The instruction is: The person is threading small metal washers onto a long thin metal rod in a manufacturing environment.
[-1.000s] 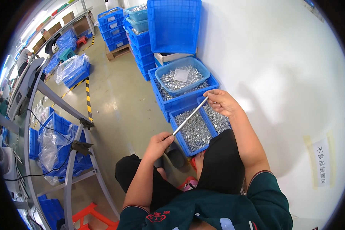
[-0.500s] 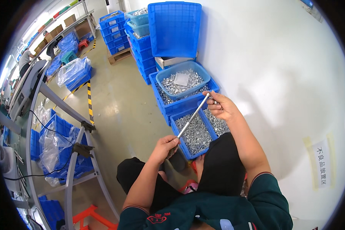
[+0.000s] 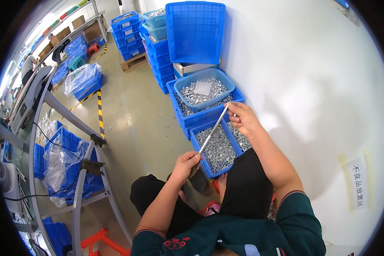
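Note:
A thin, straight metal rod (image 3: 213,131) slants between my hands above a divided blue bin (image 3: 193,138). My left hand (image 3: 187,164) is closed around its lower, nearer end. At the far end, my right hand (image 3: 244,118) pinches with thumb and forefinger at the tip, the other fingers curled in. A small shiny piece shows among the right fingers, too small to name. Loose small silver metal parts (image 3: 219,149) fill the bin below. Just beyond it, a light-blue basket (image 3: 195,106) of similar parts, with a clear square piece (image 3: 202,88) on top, rests in a larger blue crate (image 3: 178,117).
An upright blue crate (image 3: 195,34) and stacked blue crates (image 3: 158,55) stand farther back by the white wall (image 3: 294,64). On the left are a grey metal frame (image 3: 79,200), plastic-covered bins (image 3: 64,162) and a red stool (image 3: 102,241). A person (image 3: 28,66) works far left.
My right hand has shifted slightly left and toward me along with the rod's far end, and its fingers have changed position there. My left hand has moved a little right.

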Tool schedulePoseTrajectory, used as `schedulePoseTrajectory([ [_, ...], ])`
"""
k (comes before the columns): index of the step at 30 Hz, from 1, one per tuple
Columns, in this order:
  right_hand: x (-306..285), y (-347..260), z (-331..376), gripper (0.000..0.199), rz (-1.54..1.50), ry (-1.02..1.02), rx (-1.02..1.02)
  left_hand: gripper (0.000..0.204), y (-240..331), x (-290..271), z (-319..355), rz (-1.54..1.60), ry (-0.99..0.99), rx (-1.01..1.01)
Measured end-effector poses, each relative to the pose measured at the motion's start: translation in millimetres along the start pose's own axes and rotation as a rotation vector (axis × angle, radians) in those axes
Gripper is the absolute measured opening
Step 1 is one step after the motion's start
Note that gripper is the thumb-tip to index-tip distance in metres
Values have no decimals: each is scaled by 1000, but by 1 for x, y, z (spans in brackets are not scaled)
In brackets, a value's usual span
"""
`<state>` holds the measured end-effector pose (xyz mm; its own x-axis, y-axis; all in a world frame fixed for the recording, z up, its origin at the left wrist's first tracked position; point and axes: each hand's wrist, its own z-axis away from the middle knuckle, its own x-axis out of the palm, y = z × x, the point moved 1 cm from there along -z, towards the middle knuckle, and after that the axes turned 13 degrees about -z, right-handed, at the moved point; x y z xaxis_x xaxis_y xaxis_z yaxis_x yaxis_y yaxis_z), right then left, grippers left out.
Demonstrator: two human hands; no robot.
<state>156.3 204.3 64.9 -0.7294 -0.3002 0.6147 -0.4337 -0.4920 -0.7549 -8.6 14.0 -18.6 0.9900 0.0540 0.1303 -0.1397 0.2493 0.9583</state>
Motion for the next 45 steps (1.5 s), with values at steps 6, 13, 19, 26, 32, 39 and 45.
schedulePoseTrajectory([
  [6,-2,-3,1,17,4,-69,64,23,-1,-1,0,-14,13,0],
  [13,2,-2,2,18,-202,-182,93,23,8,2,-1,116,-97,-59],
  [19,-30,-18,-17,16,-269,-18,-96,22,0,5,7,48,-163,-91],
  [26,-6,-9,-2,13,-25,-87,-6,23,9,-18,14,93,41,-37],
  [32,-3,-7,1,20,79,-95,-8,22,12,-20,13,62,58,-26],
  [39,3,-5,4,24,327,-34,-111,21,12,-19,15,-26,45,-34],
  [45,0,-6,3,24,379,-33,-134,21,12,-18,16,-80,33,-76],
])
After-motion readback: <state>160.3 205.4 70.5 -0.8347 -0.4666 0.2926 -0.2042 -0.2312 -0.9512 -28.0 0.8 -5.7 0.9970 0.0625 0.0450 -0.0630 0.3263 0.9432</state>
